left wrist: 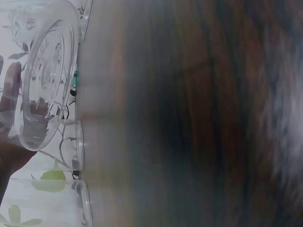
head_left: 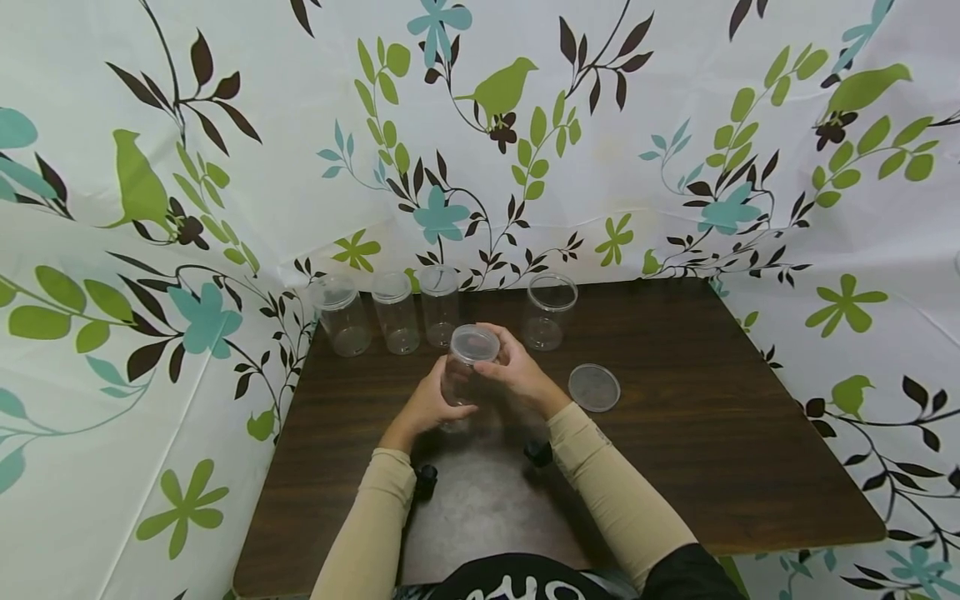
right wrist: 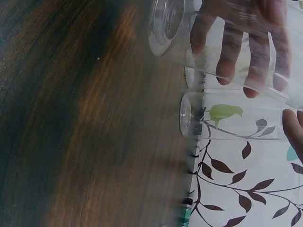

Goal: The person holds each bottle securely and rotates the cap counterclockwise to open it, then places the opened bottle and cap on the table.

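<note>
A clear plastic jar with a clear lid on top is held upright over the middle of the table. My left hand grips the jar's body from the left side. At the top, my right hand holds the lid's edge, thumb in front and fingers round the far side. In the left wrist view the jar's round base shows close over the table. Fingers appear through the transparent wall in the right wrist view.
Behind the hands stand three lidded clear jars in a row at the back left. An uncovered jar stands right of centre, and a loose round lid lies before it. A patterned sheet hangs behind the brown table.
</note>
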### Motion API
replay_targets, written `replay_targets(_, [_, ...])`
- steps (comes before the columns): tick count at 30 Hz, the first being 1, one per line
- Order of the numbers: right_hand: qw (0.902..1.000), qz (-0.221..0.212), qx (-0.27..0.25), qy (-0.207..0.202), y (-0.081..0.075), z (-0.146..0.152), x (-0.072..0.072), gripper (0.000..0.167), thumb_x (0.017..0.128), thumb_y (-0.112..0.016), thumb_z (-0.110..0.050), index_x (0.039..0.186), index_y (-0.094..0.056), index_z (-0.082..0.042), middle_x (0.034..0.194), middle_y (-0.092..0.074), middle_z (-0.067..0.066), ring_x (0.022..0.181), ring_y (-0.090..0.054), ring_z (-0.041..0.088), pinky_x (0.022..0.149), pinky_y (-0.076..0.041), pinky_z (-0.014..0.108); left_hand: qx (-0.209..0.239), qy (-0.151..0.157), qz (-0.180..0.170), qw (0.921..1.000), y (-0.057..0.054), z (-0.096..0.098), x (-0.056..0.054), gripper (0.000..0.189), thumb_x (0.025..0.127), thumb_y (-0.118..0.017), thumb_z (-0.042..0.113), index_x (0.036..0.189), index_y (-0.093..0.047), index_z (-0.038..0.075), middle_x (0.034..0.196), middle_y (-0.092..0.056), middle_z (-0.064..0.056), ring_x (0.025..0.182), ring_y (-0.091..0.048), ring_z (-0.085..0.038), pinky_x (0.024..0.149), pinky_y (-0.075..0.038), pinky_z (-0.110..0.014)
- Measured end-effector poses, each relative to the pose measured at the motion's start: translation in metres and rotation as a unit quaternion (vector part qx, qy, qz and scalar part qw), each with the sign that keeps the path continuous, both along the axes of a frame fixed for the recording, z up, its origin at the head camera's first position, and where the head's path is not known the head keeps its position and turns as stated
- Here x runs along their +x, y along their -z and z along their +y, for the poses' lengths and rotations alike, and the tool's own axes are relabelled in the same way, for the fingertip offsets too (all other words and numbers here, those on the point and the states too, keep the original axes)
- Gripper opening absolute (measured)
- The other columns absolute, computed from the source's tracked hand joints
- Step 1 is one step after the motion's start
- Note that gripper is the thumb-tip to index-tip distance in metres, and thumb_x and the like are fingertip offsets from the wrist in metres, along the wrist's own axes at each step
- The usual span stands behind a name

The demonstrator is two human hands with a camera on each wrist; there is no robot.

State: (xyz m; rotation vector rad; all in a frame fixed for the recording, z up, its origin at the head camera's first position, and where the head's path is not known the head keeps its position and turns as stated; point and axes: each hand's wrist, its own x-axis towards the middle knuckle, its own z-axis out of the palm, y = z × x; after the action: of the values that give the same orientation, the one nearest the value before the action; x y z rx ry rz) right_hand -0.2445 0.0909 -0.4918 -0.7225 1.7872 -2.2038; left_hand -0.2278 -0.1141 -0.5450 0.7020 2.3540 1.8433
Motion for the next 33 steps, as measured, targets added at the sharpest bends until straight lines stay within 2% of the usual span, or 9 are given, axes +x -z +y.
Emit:
replay_targets(6, [0.9987,0.014,0.048,0.004,-0.001,0.001,-0.004,0.1,0.081,-0.086,-0.041,0.155,-0.032,-0.002,0.143,-0.051,0.02,0.12,-0.056,0.019,0.099,-0.047,0.028,-0.007,0.012,-0.003,0.9999,-0.027,0.004,0.014,0.083,0.074,-0.087,-0.001,0.142,-0.04,-0.003,0.121,-0.064,-0.023,0.113,-0.063,-0.035,0.089,-0.055,-0.034])
replay_targets(13, [0.9988,-0.019,0.044,0.001,-0.001,0.0,-0.003,0.121,0.073,-0.087,-0.054,0.162,-0.018,-0.011,0.146,-0.043,0.026,0.12,-0.055,0.02,0.096,-0.048,0.029,-0.008,-0.002,-0.002,1.0,0.007,0.004,-0.002,0.09,0.071,-0.091,0.001,0.144,-0.04,0.008,0.124,-0.065,-0.016,0.114,-0.063,-0.03,0.094,-0.053,-0.038])
replay_targets(17, [0.9996,-0.02,0.02,0.006,0.0,0.0,-0.002,0.124,0.073,-0.088,-0.053,0.16,-0.013,-0.005,0.151,-0.036,0.03,0.125,-0.052,0.02,0.097,-0.048,0.027,0.016,-0.003,-0.002,0.9999,0.007,0.001,-0.001,0.088,0.071,-0.09,-0.002,0.143,-0.04,0.005,0.127,-0.062,-0.018,0.116,-0.062,-0.032,0.094,-0.053,-0.037])
replay_targets(20, [0.9997,-0.02,-0.007,0.015,0.002,0.0,0.0,0.117,0.076,-0.088,-0.046,0.154,-0.016,0.002,0.154,-0.032,0.029,0.129,-0.048,0.02,0.097,-0.048,0.026,0.024,-0.006,-0.002,0.9997,0.007,0.0,-0.002,0.087,0.071,-0.09,-0.004,0.142,-0.04,0.002,0.128,-0.061,-0.021,0.117,-0.061,-0.035,0.092,-0.055,-0.036])
replay_targets(24, [0.9989,-0.027,-0.032,0.021,0.003,-0.001,0.0,0.105,0.078,-0.089,-0.039,0.146,-0.022,0.006,0.15,-0.037,0.024,0.127,-0.05,0.019,0.096,-0.049,0.027,0.021,-0.009,-0.007,0.9997,0.006,-0.001,-0.003,0.088,0.072,-0.088,-0.006,0.143,-0.037,0.0,0.13,-0.059,-0.024,0.119,-0.058,-0.039,0.089,-0.056,-0.033])
replay_targets(26, [0.9989,-0.025,-0.033,0.022,0.003,-0.002,0.001,0.102,0.077,-0.089,-0.04,0.143,-0.025,0.005,0.147,-0.04,0.023,0.124,-0.052,0.018,0.096,-0.05,0.027,0.021,-0.005,-0.011,0.9997,0.004,-0.001,-0.002,0.088,0.072,-0.087,-0.007,0.144,-0.037,-0.002,0.13,-0.058,-0.027,0.12,-0.057,-0.041,0.088,-0.056,-0.033])
replay_targets(30, [0.9994,-0.014,-0.019,0.025,0.001,-0.003,0.002,0.105,0.075,-0.089,-0.046,0.143,-0.027,0.005,0.142,-0.045,0.02,0.12,-0.055,0.015,0.096,-0.05,0.027,0.026,0.005,-0.022,0.9994,-0.015,-0.001,0.006,0.084,0.073,-0.086,-0.008,0.142,-0.038,-0.005,0.128,-0.058,-0.028,0.119,-0.058,-0.041,0.087,-0.057,-0.033])
replay_targets(33, [0.9998,-0.007,-0.012,0.014,-0.001,-0.003,0.002,0.106,0.076,-0.089,-0.045,0.145,-0.027,0.007,0.14,-0.047,0.018,0.119,-0.055,0.014,0.097,-0.049,0.027,0.026,0.011,-0.018,0.9995,-0.028,0.001,0.013,0.081,0.075,-0.085,-0.006,0.141,-0.038,-0.004,0.126,-0.059,-0.026,0.117,-0.059,-0.04,0.085,-0.058,-0.033])
